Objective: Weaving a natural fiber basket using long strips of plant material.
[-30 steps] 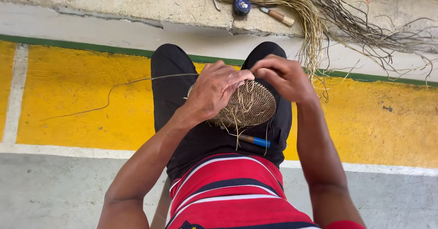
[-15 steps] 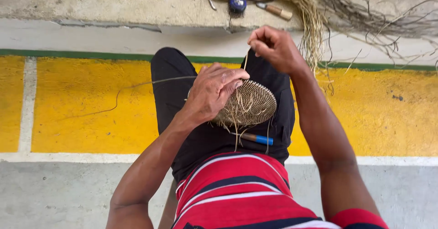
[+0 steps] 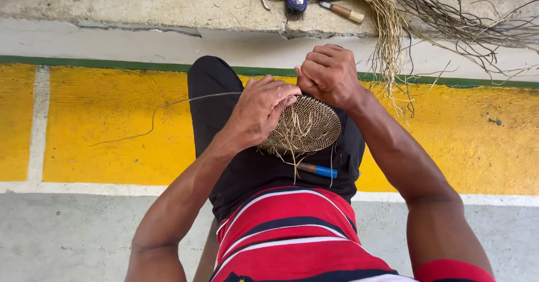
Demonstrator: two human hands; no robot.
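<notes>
A round woven disc (image 3: 306,127) of thin tan fibre rests on my lap, over black trousers. My left hand (image 3: 261,110) clamps the disc's near-left rim, fingers curled over the edge. At the far rim my right hand (image 3: 328,74) is closed in a fist, pinching a fibre strand against the weave. One long loose strand (image 3: 151,119) trails from the disc out to the left over the yellow floor. Loose fibre ends hang from the disc's underside.
A tool with a blue handle (image 3: 317,170) lies on my lap under the disc. A bundle of raw fibres (image 3: 387,18), a small blue round object (image 3: 296,1) and a wooden-handled knife (image 3: 343,11) lie on the concrete ledge ahead.
My right hand rose away from the disc, pulling a strand upward, then came back down to the far rim. The left hand stayed on the disc.
</notes>
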